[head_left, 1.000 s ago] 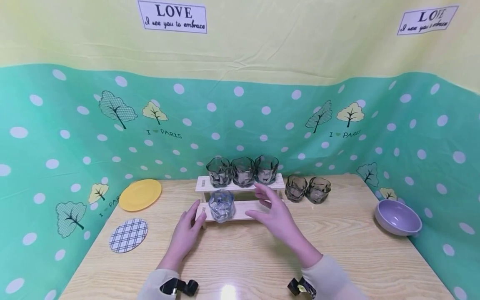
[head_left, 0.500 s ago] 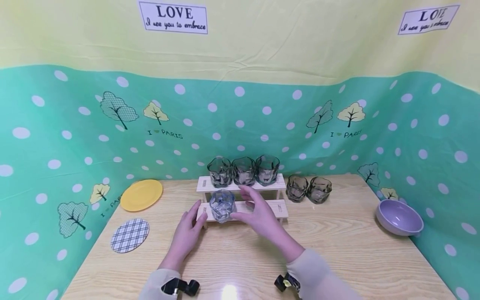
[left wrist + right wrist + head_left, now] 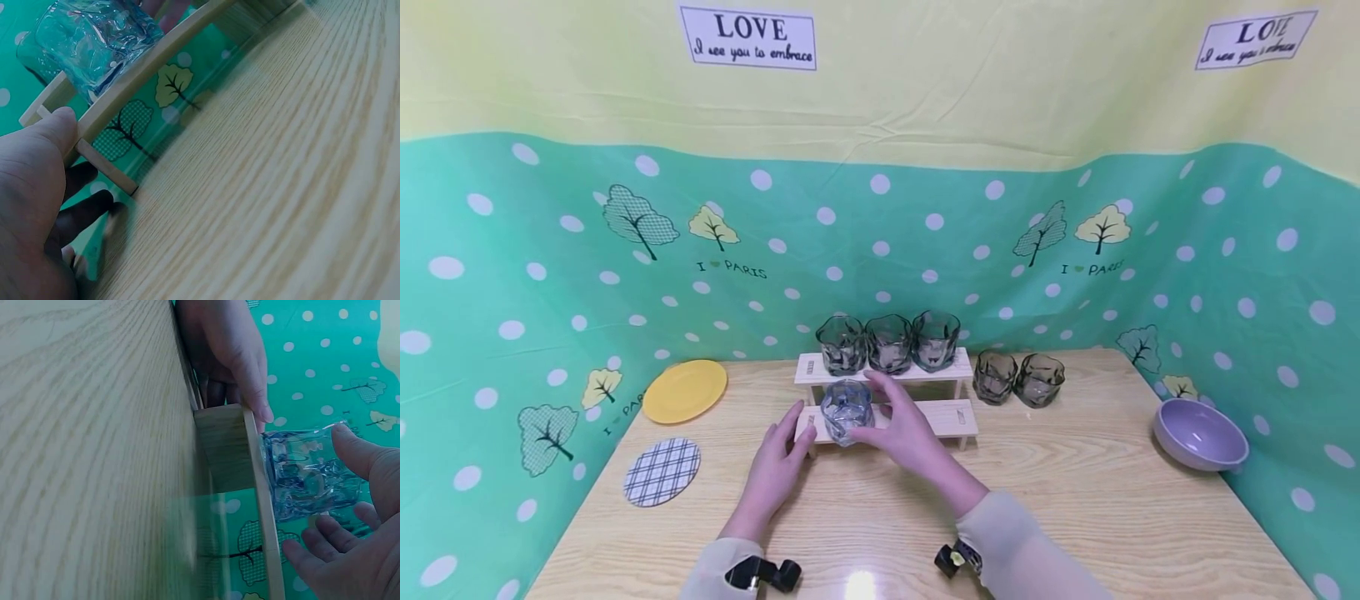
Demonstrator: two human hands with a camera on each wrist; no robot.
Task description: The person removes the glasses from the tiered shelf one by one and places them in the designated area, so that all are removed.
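A: What are the hands doing?

B: The right hand [image 3: 904, 429] curves around a clear glass [image 3: 846, 410], thumb and fingertips [image 3: 342, 434] at its sides. The wrist view shows the thumb on it, but the fingers look loose, so I cannot tell whether it grips yet. The left hand [image 3: 775, 471] lies flat and relaxed on the table [image 3: 1075, 508], its thumb pressed against the left end of the rack [image 3: 951, 414].

A: Where does that glass stand?

B: On the rack's lower step, near its left end, upright.

A: What is close by?

B: On the upper step, right behind, three dark glasses [image 3: 888, 342] stand in a row, touching one another. They crowd the space just beyond the right hand's fingertips. Two brownish glasses [image 3: 1017, 377] stand on the table just right of the rack, side by side.

A: And farther out?

B: A yellow plate [image 3: 685, 390] lies at the left rear of the table, with a plaid coaster [image 3: 662, 472] in front of it. A purple bowl [image 3: 1199, 433] sits well off at the right edge. A dotted green cloth [image 3: 550, 275] hangs behind.
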